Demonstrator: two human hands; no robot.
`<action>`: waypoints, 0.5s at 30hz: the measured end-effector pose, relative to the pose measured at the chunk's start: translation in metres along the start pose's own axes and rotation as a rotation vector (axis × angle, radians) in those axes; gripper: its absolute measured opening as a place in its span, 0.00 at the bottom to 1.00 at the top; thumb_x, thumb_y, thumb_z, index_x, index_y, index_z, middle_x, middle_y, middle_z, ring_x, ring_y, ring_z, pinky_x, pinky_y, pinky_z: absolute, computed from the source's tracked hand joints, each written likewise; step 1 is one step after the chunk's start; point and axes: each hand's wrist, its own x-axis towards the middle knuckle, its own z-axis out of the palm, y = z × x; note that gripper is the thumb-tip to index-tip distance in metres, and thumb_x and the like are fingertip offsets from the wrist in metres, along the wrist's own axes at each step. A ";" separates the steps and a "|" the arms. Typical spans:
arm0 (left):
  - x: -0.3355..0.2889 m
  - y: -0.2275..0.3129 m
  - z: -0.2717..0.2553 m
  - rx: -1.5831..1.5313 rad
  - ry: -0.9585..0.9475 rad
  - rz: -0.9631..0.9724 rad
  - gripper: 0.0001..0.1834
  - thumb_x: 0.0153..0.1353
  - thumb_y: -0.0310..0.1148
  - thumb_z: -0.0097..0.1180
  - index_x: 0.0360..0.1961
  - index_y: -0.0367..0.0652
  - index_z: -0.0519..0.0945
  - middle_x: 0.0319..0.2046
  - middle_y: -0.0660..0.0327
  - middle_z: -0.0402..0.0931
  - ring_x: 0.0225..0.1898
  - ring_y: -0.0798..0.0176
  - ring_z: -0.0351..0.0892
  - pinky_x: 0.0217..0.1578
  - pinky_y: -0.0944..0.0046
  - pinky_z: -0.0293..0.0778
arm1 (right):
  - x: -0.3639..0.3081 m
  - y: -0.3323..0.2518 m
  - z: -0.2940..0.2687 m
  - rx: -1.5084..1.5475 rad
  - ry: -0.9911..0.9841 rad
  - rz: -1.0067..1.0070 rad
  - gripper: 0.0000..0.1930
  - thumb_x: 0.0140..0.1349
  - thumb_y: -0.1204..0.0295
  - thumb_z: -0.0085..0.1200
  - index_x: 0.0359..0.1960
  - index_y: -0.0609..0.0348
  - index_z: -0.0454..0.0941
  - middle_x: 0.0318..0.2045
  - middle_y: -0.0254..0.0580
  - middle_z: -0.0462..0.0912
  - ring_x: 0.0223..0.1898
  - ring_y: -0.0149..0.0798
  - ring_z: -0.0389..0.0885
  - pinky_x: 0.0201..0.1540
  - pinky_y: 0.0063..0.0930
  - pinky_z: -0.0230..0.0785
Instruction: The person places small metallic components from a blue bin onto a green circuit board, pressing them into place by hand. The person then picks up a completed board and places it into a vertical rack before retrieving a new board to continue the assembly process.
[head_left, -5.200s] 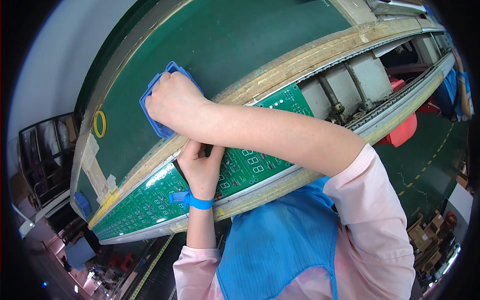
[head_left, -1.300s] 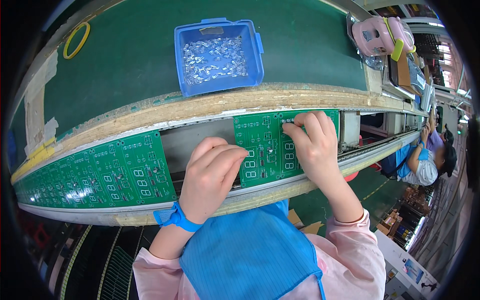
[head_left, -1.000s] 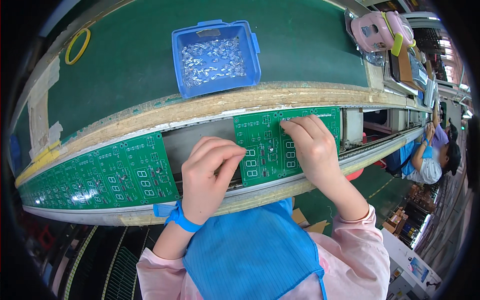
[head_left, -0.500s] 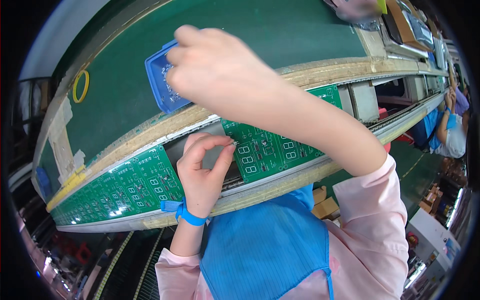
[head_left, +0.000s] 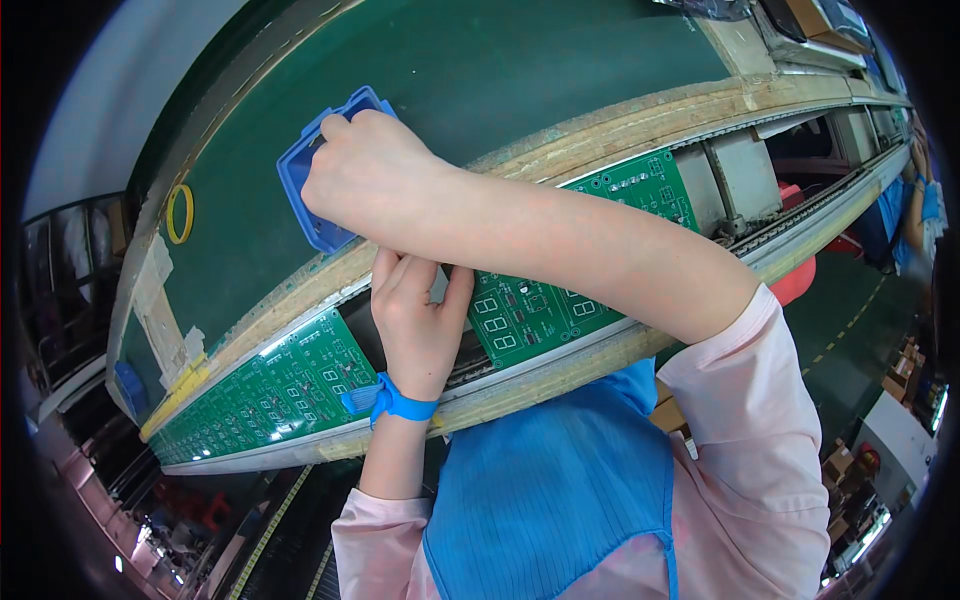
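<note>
Over a blue plastic bin [head_left: 296, 205] on the green bench, my right hand [head_left: 375, 180] curls its fingers down inside the rim; the fingertips and what they hold are hidden. My left hand [head_left: 415, 315], with a blue strap [head_left: 405, 405] on its wrist, is bent in a pinch above a gap in the rail. The right forearm covers its fingertips, so anything between them cannot be made out. Just right of that hand lies a green circuit board [head_left: 530, 325] with white digit displays. More green boards [head_left: 270, 385] line the rail to the left.
A wooden ledge [head_left: 620, 125] runs along the rail's far side, and a pale padded edge [head_left: 600, 355] along its near side. A yellow ring [head_left: 181, 214] lies on the bench at left. Boxes stand at the far right, near another person's arm [head_left: 915, 215].
My right hand has sunk lower into the bin, and its forearm now covers the left fingertips. The left hand's fingers have drawn closer to that forearm. The whole view has shifted slightly.
</note>
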 end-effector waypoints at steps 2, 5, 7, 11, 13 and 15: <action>0.000 0.000 0.000 0.019 -0.002 0.019 0.12 0.49 0.22 0.66 0.38 0.35 0.83 0.41 0.52 0.82 0.45 0.52 0.80 0.46 0.59 0.74 | 0.000 -0.002 0.001 0.011 -0.009 0.006 0.08 0.50 0.69 0.62 0.32 0.53 0.88 0.34 0.35 0.86 0.43 0.41 0.80 0.36 0.29 0.72; 0.002 0.003 0.005 -0.007 0.043 0.067 0.10 0.47 0.21 0.66 0.34 0.34 0.83 0.33 0.52 0.82 0.41 0.47 0.77 0.45 0.55 0.72 | -0.001 -0.001 -0.001 0.022 -0.007 0.009 0.09 0.50 0.69 0.62 0.33 0.54 0.87 0.34 0.36 0.86 0.43 0.41 0.80 0.36 0.29 0.72; 0.002 0.004 0.004 0.019 0.038 0.068 0.10 0.47 0.22 0.66 0.34 0.35 0.83 0.34 0.52 0.82 0.41 0.47 0.77 0.45 0.54 0.71 | -0.001 -0.001 -0.002 0.024 0.000 0.009 0.09 0.50 0.69 0.62 0.33 0.53 0.87 0.34 0.36 0.86 0.43 0.41 0.80 0.36 0.29 0.72; 0.002 0.002 0.005 0.039 0.027 0.072 0.11 0.47 0.23 0.67 0.34 0.36 0.83 0.34 0.52 0.82 0.41 0.47 0.77 0.46 0.53 0.70 | -0.001 -0.002 0.000 0.008 0.019 0.009 0.09 0.49 0.69 0.63 0.33 0.53 0.88 0.33 0.36 0.86 0.43 0.41 0.80 0.35 0.29 0.72; 0.002 0.004 0.003 0.081 0.015 0.081 0.11 0.47 0.23 0.67 0.35 0.36 0.83 0.36 0.52 0.82 0.43 0.48 0.79 0.45 0.55 0.73 | -0.001 -0.002 0.000 0.010 0.025 0.002 0.09 0.48 0.69 0.63 0.33 0.53 0.88 0.33 0.36 0.86 0.43 0.41 0.81 0.35 0.29 0.72; 0.004 0.007 0.003 0.116 -0.008 0.090 0.12 0.47 0.23 0.68 0.35 0.35 0.83 0.37 0.51 0.82 0.43 0.48 0.80 0.44 0.55 0.74 | -0.002 -0.001 0.000 0.018 0.021 0.002 0.09 0.48 0.69 0.64 0.33 0.53 0.88 0.33 0.37 0.86 0.43 0.41 0.81 0.36 0.29 0.73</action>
